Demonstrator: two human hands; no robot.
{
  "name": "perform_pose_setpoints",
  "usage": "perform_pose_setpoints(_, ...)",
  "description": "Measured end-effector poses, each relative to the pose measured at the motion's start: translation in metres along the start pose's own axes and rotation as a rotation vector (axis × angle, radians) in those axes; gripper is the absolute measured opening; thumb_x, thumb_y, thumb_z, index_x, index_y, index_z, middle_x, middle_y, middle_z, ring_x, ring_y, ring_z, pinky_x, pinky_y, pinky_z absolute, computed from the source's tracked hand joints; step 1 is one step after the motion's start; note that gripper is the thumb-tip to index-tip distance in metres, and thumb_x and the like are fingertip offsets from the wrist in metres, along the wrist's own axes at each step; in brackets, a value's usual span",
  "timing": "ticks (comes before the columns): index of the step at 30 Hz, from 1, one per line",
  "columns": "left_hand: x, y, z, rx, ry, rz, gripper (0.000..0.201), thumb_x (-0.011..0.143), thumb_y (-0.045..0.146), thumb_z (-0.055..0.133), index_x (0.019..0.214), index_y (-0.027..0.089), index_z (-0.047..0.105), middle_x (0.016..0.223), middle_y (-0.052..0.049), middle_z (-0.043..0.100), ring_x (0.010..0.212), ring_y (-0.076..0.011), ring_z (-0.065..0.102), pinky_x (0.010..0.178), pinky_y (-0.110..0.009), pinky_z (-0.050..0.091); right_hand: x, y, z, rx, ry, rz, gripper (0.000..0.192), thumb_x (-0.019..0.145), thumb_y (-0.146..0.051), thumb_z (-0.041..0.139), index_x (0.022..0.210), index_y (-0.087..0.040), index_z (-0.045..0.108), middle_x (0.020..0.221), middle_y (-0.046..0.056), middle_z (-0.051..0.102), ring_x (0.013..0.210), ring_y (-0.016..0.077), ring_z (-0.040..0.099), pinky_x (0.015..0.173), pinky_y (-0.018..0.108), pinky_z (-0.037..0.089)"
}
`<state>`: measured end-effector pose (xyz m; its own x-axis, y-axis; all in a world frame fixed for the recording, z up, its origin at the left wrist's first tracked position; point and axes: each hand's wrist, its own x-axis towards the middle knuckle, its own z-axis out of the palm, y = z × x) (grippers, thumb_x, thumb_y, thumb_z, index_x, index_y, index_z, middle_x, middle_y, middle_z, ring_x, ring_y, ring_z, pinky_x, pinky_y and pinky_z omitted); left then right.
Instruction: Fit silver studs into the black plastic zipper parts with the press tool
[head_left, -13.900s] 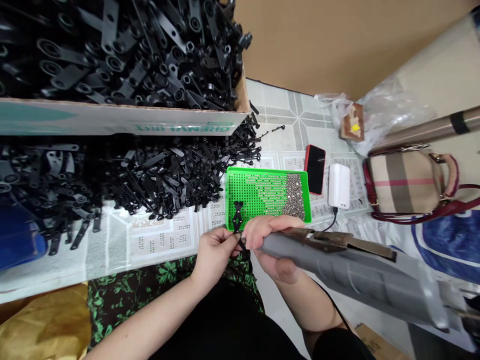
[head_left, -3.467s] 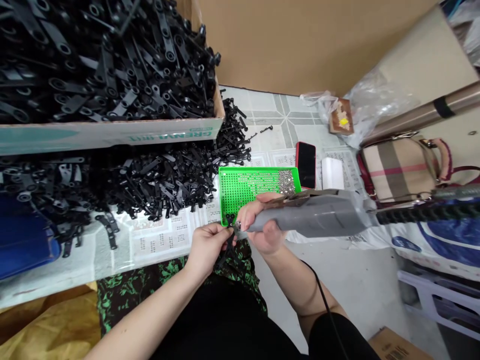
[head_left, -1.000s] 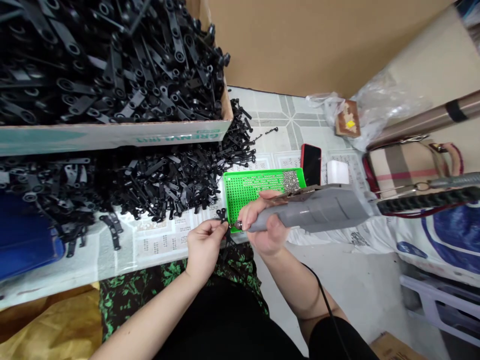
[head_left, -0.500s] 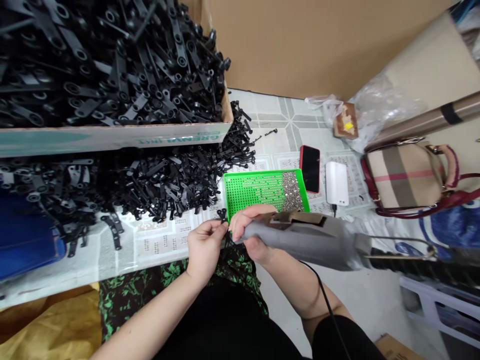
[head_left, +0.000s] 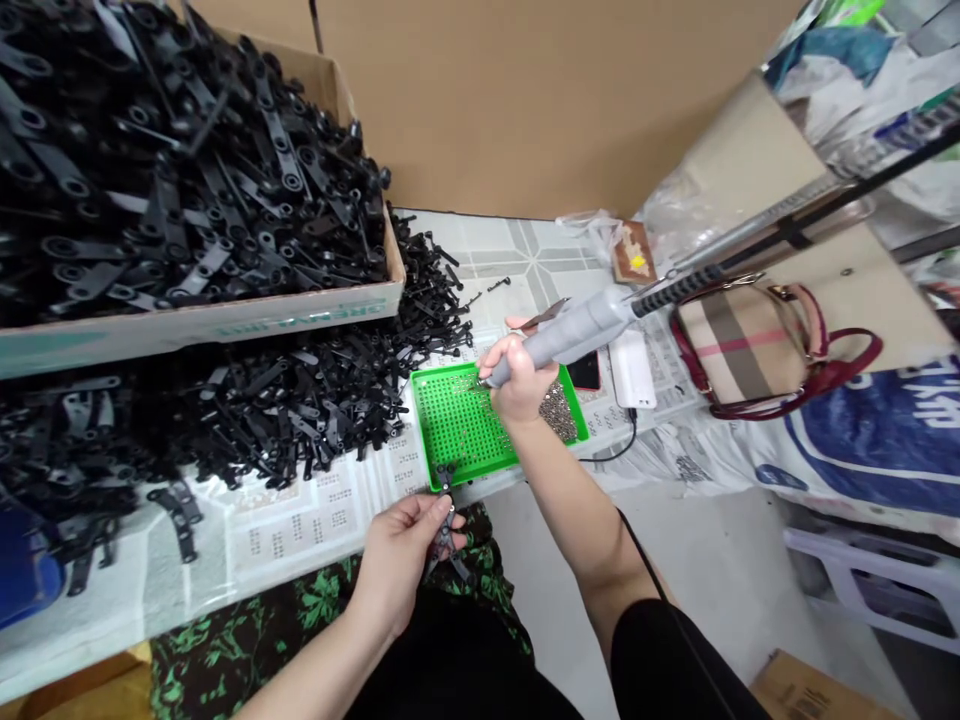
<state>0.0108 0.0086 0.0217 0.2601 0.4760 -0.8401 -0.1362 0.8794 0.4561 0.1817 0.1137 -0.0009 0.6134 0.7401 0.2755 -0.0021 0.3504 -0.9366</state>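
My left hand point(head_left: 409, 545) pinches a small black plastic part point(head_left: 445, 505) at the near table edge, just below the green perforated tray point(head_left: 450, 440). Farther out, my right hand point(head_left: 514, 375) grips a grey electric screwdriver point(head_left: 574, 330) whose tip points down into the tray. Small silver screws point(head_left: 559, 410) lie heaped at the tray's right end, beside my right hand. The tool's dark cord runs up and to the right.
A cardboard box point(head_left: 195, 325) heaped with black plastic arms fills the left. More loose black parts point(head_left: 300, 400) lie in front of it. A red phone point(head_left: 583, 372), a white power bank point(head_left: 630, 368) and a plaid handbag point(head_left: 739, 345) sit right of the tray.
My right hand has lifted the screwdriver away from the black part and carried it out over the green tray. My left hand with the part has dropped nearer to me. The view shifted.
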Motion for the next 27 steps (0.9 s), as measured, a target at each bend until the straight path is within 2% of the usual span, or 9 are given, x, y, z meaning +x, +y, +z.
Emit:
perform_pose_setpoints(4, 0.0054, 0.0005, 0.0042, -0.036, 0.030, -0.019, 0.048, 0.035, 0.051, 0.087, 0.057, 0.013, 0.066, 0.056, -0.005, 0.070, 0.050, -0.0131, 0.063, 0.051, -0.021, 0.046, -0.0003, 0.0032, -0.0008, 0.014, 0.008, -0.010, 0.031, 0.073, -0.047, 0.061, 0.090, -0.021, 0.056, 0.045, -0.010, 0.051, 0.034, 0.0088, 0.047, 0.041, 0.026, 0.044)
perform_pose_setpoints(9, 0.0087, 0.0020, 0.0057, -0.043, 0.040, 0.002, 0.045, 0.037, 0.049, 0.087, 0.053, 0.015, 0.064, 0.055, -0.004, 0.070, 0.052, -0.0138, 0.063, 0.053, -0.022, 0.046, -0.0011, 0.0039, -0.0025, 0.059, 0.003, -0.020, 0.024, 0.075, -0.043, 0.061, 0.084, -0.021, 0.057, 0.046, -0.010, 0.052, 0.034, 0.0084, 0.047, 0.042, 0.025, 0.044)
perform_pose_setpoints(12, 0.0086, 0.0017, 0.0052, -0.024, 0.034, 0.023, 0.043, 0.042, 0.050, 0.086, 0.054, 0.015, 0.064, 0.056, -0.004, 0.070, 0.053, -0.0144, 0.062, 0.054, -0.023, 0.046, -0.0045, 0.0070, -0.0035, 0.025, -0.001, -0.045, 0.024, 0.075, -0.044, 0.061, 0.074, -0.021, 0.057, 0.047, -0.009, 0.052, 0.035, 0.0081, 0.047, 0.044, 0.026, 0.046)
perform_pose_setpoints(16, 0.0051, 0.0037, 0.0030, -0.009, 0.002, 0.034, 0.038, 0.046, 0.045, 0.084, 0.057, 0.015, 0.064, 0.061, -0.006, 0.071, 0.058, -0.0162, 0.064, 0.056, -0.024, 0.045, -0.0063, 0.0091, -0.0039, -0.050, 0.018, -0.079, 0.033, 0.076, -0.048, 0.058, 0.060, -0.020, 0.054, 0.046, -0.007, 0.051, 0.038, 0.0084, 0.048, 0.052, 0.030, 0.051)
perform_pose_setpoints(19, 0.0031, 0.0060, 0.0023, -0.036, -0.010, 0.012, 0.033, 0.045, 0.037, 0.083, 0.059, 0.015, 0.064, 0.064, -0.006, 0.073, 0.060, -0.0173, 0.066, 0.057, -0.025, 0.046, -0.0049, 0.0085, -0.0038, -0.031, 0.018, -0.070, 0.029, 0.077, -0.047, 0.056, 0.066, -0.021, 0.055, 0.047, -0.007, 0.051, 0.036, 0.0083, 0.047, 0.048, 0.028, 0.048)
perform_pose_setpoints(23, 0.0039, 0.0065, 0.0026, -0.017, -0.006, 0.013, 0.027, 0.049, 0.035, 0.080, 0.057, 0.016, 0.062, 0.064, -0.007, 0.073, 0.060, -0.0170, 0.065, 0.055, -0.024, 0.045, -0.0045, 0.0080, -0.0039, 0.064, -0.004, -0.102, 0.017, 0.079, -0.038, 0.058, 0.076, -0.021, 0.058, 0.048, -0.008, 0.053, 0.036, 0.0084, 0.048, 0.045, 0.027, 0.045)
perform_pose_setpoints(27, 0.0052, 0.0062, 0.0017, 0.025, -0.029, 0.044, 0.026, 0.052, 0.036, 0.078, 0.055, 0.016, 0.062, 0.063, -0.006, 0.072, 0.058, -0.0158, 0.063, 0.052, -0.023, 0.043, -0.0066, 0.0074, -0.0040, 0.048, -0.013, -0.087, 0.022, 0.077, -0.043, 0.060, 0.083, -0.021, 0.058, 0.049, -0.009, 0.053, 0.037, 0.0086, 0.048, 0.046, 0.027, 0.046)
